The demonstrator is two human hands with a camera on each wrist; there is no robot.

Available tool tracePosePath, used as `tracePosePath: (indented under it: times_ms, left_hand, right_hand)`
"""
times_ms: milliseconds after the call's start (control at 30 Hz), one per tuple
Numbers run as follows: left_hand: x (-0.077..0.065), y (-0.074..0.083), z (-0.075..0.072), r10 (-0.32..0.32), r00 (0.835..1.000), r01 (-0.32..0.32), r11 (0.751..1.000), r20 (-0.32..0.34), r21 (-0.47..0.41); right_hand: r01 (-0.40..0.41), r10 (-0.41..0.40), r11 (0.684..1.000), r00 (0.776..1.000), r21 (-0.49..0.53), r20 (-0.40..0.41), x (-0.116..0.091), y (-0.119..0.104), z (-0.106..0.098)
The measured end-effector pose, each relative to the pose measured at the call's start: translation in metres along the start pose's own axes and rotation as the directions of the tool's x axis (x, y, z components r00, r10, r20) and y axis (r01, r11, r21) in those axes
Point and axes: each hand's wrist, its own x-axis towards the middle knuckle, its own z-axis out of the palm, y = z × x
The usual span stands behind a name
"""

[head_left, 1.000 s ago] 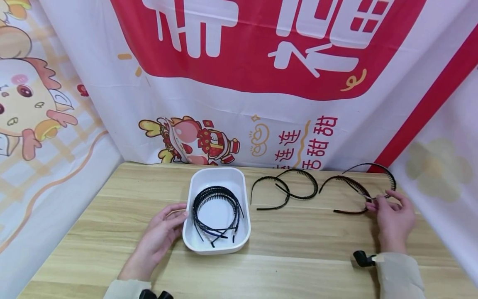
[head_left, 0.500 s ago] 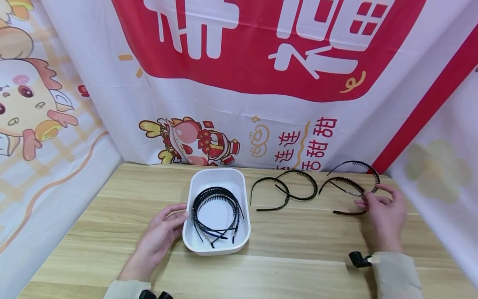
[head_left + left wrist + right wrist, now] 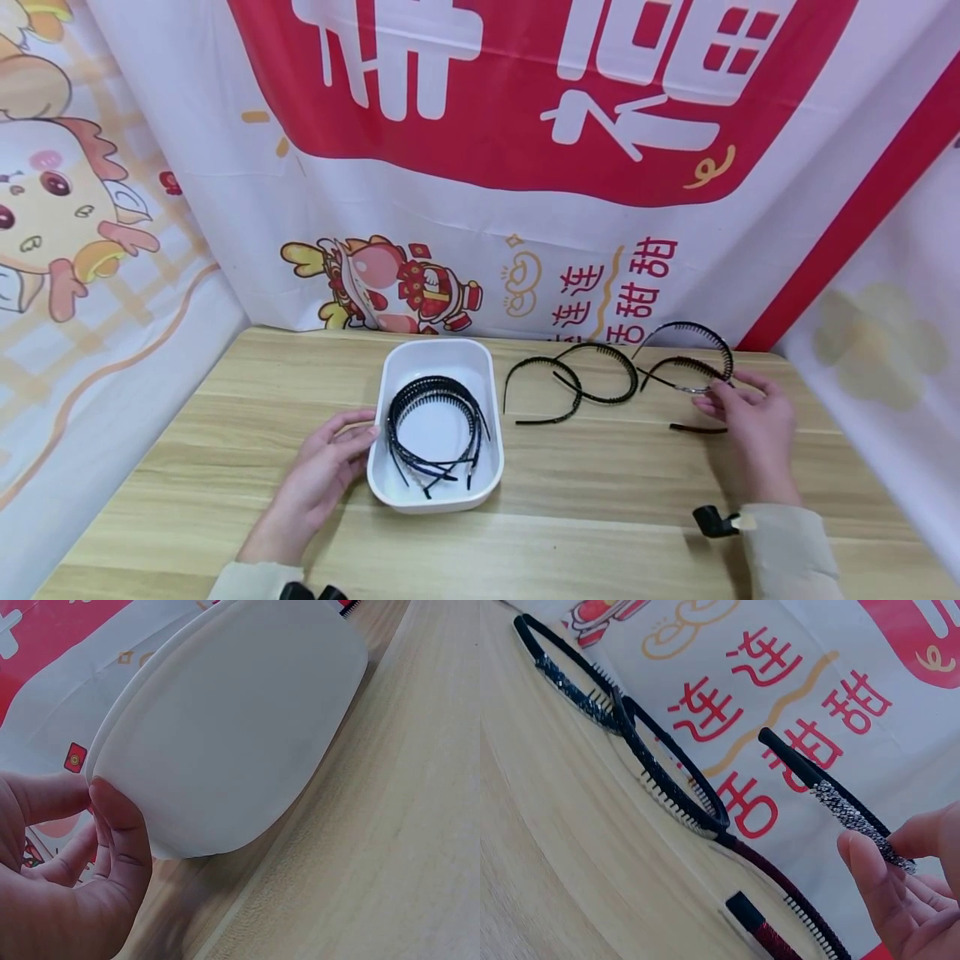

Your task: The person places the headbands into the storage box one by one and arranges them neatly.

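My left hand (image 3: 322,475) pinches the left side of a white plastic box (image 3: 247,727), thumb on the outer wall near the rim. Inside the box lie several black toothed headbands (image 3: 431,385), bunched together. On the right, my right hand (image 3: 753,425) holds a headband with a silver glittery section (image 3: 859,817) between thumb and fingers, raised off the table. Below it on the table lies a dark red headband (image 3: 769,866), partly covered by the hand in the head view. To its left are two overlapping black headbands (image 3: 542,360), (image 3: 667,791) one across the other.
The wooden table (image 3: 600,533) ends at a white and red printed cloth (image 3: 480,200) hanging along its back edge. Another cloth hangs at the left (image 3: 112,333), and one at the right. The headbands on the table lie near the back edge.
My right hand has moved left, carrying the silver glittery headband with it, across the dark red one. My left hand and the box have stayed in place.
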Motion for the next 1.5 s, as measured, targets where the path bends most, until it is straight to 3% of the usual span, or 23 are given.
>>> tracePosePath:
  times_ms: [367,600,1067,1267,1500]
  left_hand:
    - [0.000,0.000,0.000,0.008,1.000,-0.009,1.000,-0.014,-0.020]
    - [-0.001,-0.001,0.000,0.008,1.000,-0.008,1.000,-0.005,-0.011]
    - [-0.001,0.002,0.001,0.002,1.000,-0.002,1.000,-0.009,-0.004]
    - [-0.001,0.003,0.002,-0.005,1.000,0.005,1.000,-0.012,-0.003]
    - [0.000,0.003,0.002,-0.005,1.000,0.005,1.000,-0.018,0.004]
  right_hand:
    - [-0.038,0.040,0.999,0.994,-0.021,0.100,-0.007,-0.001,0.014]
    - [-0.019,0.030,0.997,0.986,-0.069,0.162,-0.009,0.002,0.020]
    - [-0.019,0.056,0.986,0.973,-0.166,0.224,-0.011,0.000,0.038]
    - [0.005,0.038,0.989,0.957,-0.146,0.288,-0.012,0.000,0.047]
    - [0.048,0.032,0.975,0.934,-0.215,0.357,-0.017,-0.003,0.066]
